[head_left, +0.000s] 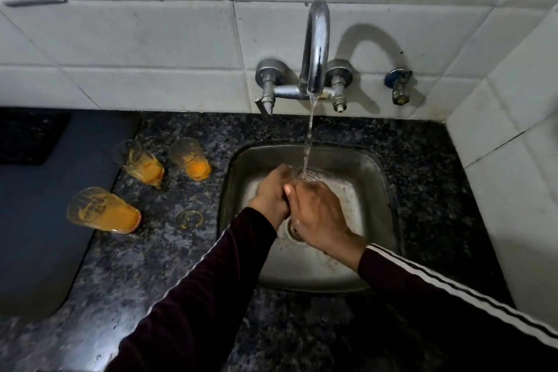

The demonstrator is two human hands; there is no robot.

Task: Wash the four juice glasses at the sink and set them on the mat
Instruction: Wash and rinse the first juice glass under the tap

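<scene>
Dark granite counter (187,251), steel sink (374,178) at three o'clock. Under the tap stream (308,142): one glass (305,174), left hand (271,199) and right hand (317,214) wrapped round it. Three juice-stained glasses (102,211) waiting at nine o'clock; grey mat (39,220) bare, none finished.

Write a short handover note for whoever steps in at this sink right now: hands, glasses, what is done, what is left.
Left hand and right hand: both closed around one glass over the sink, under the running tap.
Three dirty glasses stand on the counter, orange residue inside.
Mat, at left, holds no glass.
Done: none finished.
Left: finish rinsing this glass, wash the other three, set all four on the mat, shut the tap.
</scene>
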